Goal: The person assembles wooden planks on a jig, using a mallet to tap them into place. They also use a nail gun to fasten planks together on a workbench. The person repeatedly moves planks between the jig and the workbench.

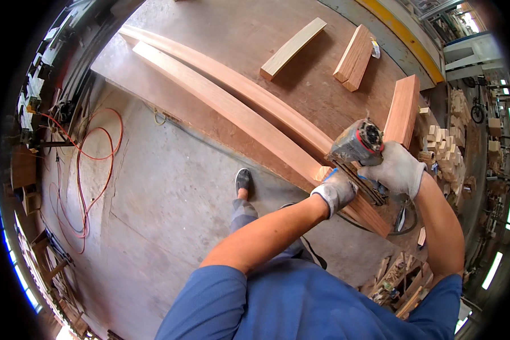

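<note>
Red hose (90,170) lies coiled on floor (164,215), left of workbench (323,79); two short blocks (293,47) (354,56) on bench top.

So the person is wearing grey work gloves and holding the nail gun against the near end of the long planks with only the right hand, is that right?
Not quite: both hands are on it. In the head view the right hand grips the nail gun and the left hand steadies it from below. The rest holds: grey gloves, and the tool sits at the near end of the long planks on the workbench.
</note>
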### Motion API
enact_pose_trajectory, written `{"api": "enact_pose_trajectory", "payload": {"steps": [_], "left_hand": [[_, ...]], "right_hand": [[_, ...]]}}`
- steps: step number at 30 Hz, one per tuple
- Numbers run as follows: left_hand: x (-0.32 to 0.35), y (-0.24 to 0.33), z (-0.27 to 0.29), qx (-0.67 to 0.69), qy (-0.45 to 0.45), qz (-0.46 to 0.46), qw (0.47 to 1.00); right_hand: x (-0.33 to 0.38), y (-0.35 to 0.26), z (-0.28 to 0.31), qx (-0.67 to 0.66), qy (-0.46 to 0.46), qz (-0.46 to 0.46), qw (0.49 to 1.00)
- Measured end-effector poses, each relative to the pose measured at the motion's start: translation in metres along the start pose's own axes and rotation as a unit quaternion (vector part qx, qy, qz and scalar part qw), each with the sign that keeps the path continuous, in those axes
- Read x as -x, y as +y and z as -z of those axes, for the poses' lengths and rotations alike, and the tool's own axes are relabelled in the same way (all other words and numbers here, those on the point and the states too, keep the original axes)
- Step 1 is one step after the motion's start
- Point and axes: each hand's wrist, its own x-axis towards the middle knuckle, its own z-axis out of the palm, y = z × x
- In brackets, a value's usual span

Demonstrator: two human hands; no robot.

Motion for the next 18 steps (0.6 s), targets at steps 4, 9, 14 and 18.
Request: {"api": "enact_pose_trajectory", "payload": {"steps": [4, 9, 14, 18], "left_hand": [[-0.012, -0.031, -0.028, -0.108, -0.014, -0.040, 0.993], [-0.010, -0.039, -0.032, -0.153, 0.000, -0.106, 0.982], [-0.005, -0.030, -0.032, -0.157, 0.035, -0.138, 0.977], [-0.004, -0.030, -0.026, -0.237, 0.004, -0.137, 0.962]], "right_hand": [[-0.022, -0.014, 0.005, 0.081, -0.029, -0.034, 0.996], [-0.043, -0.036, 0.012, 0.136, -0.087, -0.042, 0.986], [-0.084, 0.020, 0.001, 0.161, -0.141, 0.034, 0.976], [-0.081, -0.025, 0.006, 0.178, -0.166, -0.035, 0.969]]}}
